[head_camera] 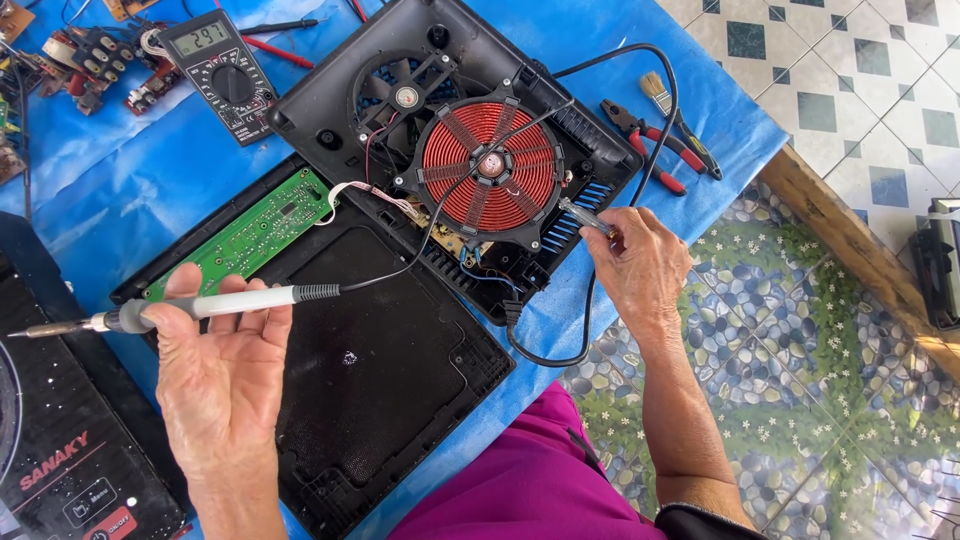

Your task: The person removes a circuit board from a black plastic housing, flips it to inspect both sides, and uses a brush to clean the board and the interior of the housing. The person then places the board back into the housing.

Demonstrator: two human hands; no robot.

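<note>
My left hand (215, 375) holds a grey soldering iron (190, 308) with its metal tip pointing left, above a black glass top panel (385, 375). Its black cord runs up across an opened induction cooker base (450, 120) with a red coil (490, 165) and a fan (400, 90). My right hand (645, 270) grips a small clear-handled screwdriver (585, 215) at the coil's right edge. A green circuit board (255, 230) lies left of the base, joined by a ribbon cable.
A digital multimeter (220, 70) with red probes sits at the top left beside loose electronic parts (95, 55). Red-handled pliers (650, 145) and a brush (665, 100) lie on the blue cloth (120, 180) at right. Another black cooktop (70, 450) is at bottom left. Tiled floor lies beyond the table.
</note>
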